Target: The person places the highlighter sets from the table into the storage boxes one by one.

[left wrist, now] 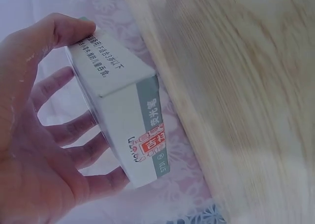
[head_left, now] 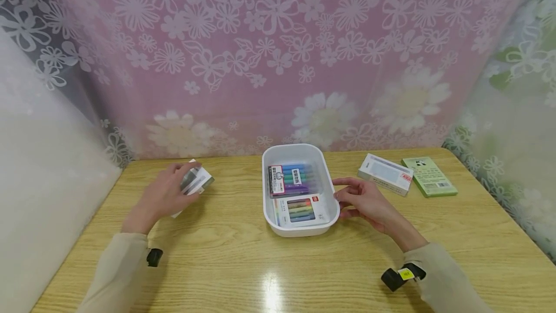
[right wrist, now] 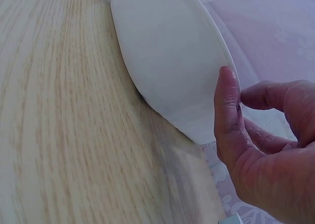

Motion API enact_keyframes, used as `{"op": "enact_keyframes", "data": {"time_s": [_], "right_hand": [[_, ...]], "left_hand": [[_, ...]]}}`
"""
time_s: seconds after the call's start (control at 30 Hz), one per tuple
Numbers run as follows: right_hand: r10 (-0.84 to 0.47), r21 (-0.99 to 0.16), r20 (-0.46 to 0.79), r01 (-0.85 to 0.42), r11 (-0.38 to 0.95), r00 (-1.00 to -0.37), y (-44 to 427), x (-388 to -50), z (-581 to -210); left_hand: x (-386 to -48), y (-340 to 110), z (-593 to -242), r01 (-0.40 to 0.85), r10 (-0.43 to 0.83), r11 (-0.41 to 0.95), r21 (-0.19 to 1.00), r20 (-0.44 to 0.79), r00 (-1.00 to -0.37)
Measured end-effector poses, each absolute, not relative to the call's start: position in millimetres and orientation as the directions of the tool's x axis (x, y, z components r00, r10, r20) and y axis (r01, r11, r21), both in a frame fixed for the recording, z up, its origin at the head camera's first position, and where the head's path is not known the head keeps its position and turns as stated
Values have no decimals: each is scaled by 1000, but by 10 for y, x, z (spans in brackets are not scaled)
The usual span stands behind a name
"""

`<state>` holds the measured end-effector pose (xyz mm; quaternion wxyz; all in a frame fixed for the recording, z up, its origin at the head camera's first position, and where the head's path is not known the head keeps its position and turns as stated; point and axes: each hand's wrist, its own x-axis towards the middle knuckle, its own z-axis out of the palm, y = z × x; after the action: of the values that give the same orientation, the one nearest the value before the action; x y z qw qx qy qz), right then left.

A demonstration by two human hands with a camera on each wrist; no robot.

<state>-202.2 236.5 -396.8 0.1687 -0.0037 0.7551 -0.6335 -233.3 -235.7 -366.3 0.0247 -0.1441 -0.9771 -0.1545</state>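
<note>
My left hand point(head_left: 167, 192) holds a white and grey-green box of highlighters point(left wrist: 133, 120) over the left side of the table, the thumb on one end and the fingers along the far side. At the centre stands a white plastic bin point(head_left: 300, 232). Inside it lie a clear pack of coloured pens point(head_left: 299, 180) and, nearer me, a white box with a window point(head_left: 300, 210) showing coloured sticks. My right hand point(head_left: 369, 204) pinches the bin's right rim, thumb against the outer wall point(right wrist: 167, 51) in the right wrist view.
To the right of the bin lie a white and grey box point(head_left: 385, 174) and a green box point(head_left: 429, 177) with a panda picture. The wooden table point(head_left: 217, 269) ends at a pink flowered curtain point(head_left: 260, 62) behind, with pale hangings on both sides.
</note>
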Motion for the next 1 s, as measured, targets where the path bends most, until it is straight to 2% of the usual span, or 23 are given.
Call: {"op": "enact_keyframes", "data": {"time_s": [1.0], "right_hand": [[-210, -961, -244, 208, 181, -947, 2357, -2000, -3966]], "left_hand": [[-2250, -1910, -3627, 494, 439, 831, 256, 243, -865]]}}
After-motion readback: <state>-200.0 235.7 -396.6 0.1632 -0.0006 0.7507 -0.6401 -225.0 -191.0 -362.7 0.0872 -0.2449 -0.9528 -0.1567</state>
